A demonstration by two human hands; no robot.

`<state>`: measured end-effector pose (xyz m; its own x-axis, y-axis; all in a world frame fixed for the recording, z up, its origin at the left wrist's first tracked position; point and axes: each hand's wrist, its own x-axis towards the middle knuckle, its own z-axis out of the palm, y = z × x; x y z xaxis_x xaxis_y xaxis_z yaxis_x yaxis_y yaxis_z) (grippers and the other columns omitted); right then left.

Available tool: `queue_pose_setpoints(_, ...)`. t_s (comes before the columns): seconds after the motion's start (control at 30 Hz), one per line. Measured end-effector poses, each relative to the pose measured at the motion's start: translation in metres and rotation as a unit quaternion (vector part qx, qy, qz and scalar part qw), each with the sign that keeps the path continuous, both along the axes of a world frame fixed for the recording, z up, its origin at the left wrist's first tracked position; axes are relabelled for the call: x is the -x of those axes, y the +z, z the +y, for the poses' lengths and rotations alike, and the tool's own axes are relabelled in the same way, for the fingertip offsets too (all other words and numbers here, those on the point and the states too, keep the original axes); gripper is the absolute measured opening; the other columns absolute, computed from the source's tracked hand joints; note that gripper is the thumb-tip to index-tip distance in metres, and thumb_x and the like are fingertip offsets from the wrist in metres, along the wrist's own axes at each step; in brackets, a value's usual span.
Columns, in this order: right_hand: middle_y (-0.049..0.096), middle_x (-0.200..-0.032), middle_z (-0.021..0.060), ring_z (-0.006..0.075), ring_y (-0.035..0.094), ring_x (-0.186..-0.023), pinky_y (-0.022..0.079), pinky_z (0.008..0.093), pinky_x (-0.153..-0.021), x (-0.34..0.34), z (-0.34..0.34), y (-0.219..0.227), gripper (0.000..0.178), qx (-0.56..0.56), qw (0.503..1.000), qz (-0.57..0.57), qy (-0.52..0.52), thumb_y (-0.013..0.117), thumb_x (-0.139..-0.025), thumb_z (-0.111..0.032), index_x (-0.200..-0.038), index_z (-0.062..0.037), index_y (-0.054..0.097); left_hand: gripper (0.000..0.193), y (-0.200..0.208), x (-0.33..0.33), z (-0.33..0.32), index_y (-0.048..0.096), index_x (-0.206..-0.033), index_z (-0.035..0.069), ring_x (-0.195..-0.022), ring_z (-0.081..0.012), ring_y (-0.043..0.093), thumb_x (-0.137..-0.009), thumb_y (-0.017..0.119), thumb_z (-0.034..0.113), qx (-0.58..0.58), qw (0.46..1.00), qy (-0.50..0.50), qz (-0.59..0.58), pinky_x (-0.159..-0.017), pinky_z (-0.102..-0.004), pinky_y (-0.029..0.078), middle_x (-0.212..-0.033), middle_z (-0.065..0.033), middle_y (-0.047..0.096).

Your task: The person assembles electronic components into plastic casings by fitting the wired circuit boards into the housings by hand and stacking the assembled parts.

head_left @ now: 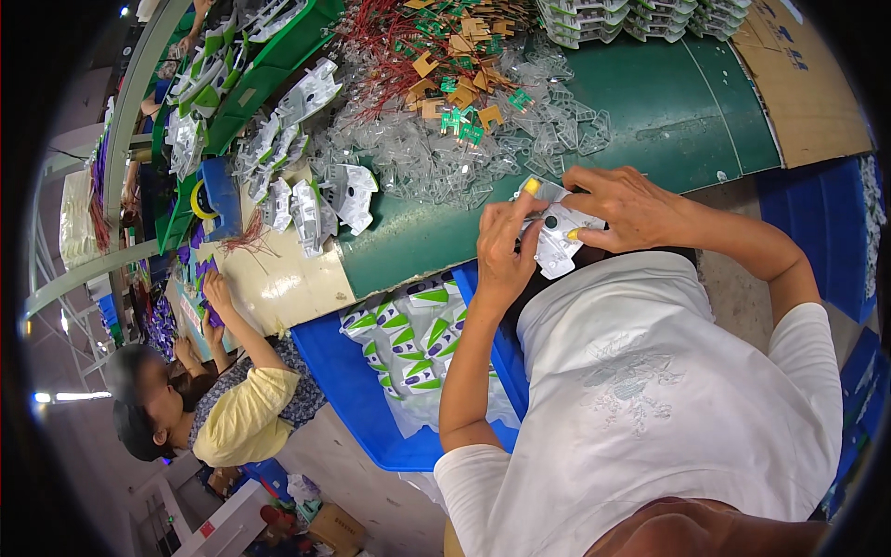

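Note:
Close to my body, just off the green bench edge, I hold a white plastic shell (557, 249) with a dark round spot in its middle. My left hand (506, 255) pinches its left side, with a yellow cover on one fingertip. On the other side, my right hand (631, 209) grips the shell with bent fingers, and yellow shows at its thumb tip. Beyond both hands lies a heap of clear plastic pieces (408, 153). Small green circuit boards (461, 123), tan pieces (490, 116) and red wires (385, 70) are piled on and behind it.
A blue bin (371, 436) of white-and-green shells stands below the bench, left of my left arm. More shells (351, 198) lie on the bench's left. White stacked shells (580, 20) and cardboard (807, 88) are at the back. A co-worker in yellow (251, 408) works farther left.

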<state>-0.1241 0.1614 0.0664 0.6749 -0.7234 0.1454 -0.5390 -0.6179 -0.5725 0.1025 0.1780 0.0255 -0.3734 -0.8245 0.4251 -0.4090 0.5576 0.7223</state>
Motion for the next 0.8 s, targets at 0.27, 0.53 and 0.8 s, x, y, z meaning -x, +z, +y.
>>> queue_pose_setpoints(0.27, 0.063, -0.098, 0.0169, 0.0318, 0.065, -0.083, 0.053, 0.0376, -0.072, 0.009, -0.008, 0.031, 0.021, -0.131, 0.980, -0.150, -0.014, 0.055, -0.080, 0.004, -0.098, 0.0054, 0.067, 0.063, 0.013, -0.002, -0.007, 0.047, -0.141, 0.005, -0.089, -0.0275, 0.054, -0.081, 0.061, -0.008, -0.044, 0.995, -0.061, -0.070, -0.086, -0.0388, 0.043, -0.107, -0.0059, 0.069)
queue_pose_setpoints(0.53, 0.066, -0.087, 0.0118, 0.0251, 0.068, -0.078, 0.055, 0.0340, -0.061, 0.002, 0.025, 0.007, 0.023, 0.074, 0.993, -0.087, 0.011, 0.069, -0.076, 0.002, -0.098, 0.0019, 0.068, 0.063, 0.009, 0.006, 0.005, 0.045, -0.141, 0.004, -0.091, -0.0263, 0.055, -0.082, 0.062, -0.007, -0.052, 0.996, -0.018, -0.068, -0.085, -0.0387, 0.042, -0.106, -0.0058, 0.069)
queue_pose_setpoints(0.8, 0.063, -0.090, 0.0086, 0.0235, 0.066, -0.074, 0.052, 0.0343, -0.059, -0.012, 0.039, -0.007, 0.021, 0.051, 0.991, -0.118, -0.021, 0.068, -0.070, 0.001, -0.091, -0.0013, 0.069, 0.062, 0.002, 0.003, 0.003, 0.043, -0.142, 0.002, -0.090, -0.0264, 0.055, -0.083, 0.059, -0.008, -0.040, 0.998, -0.017, -0.049, -0.086, -0.0390, 0.042, -0.106, -0.0069, 0.069)
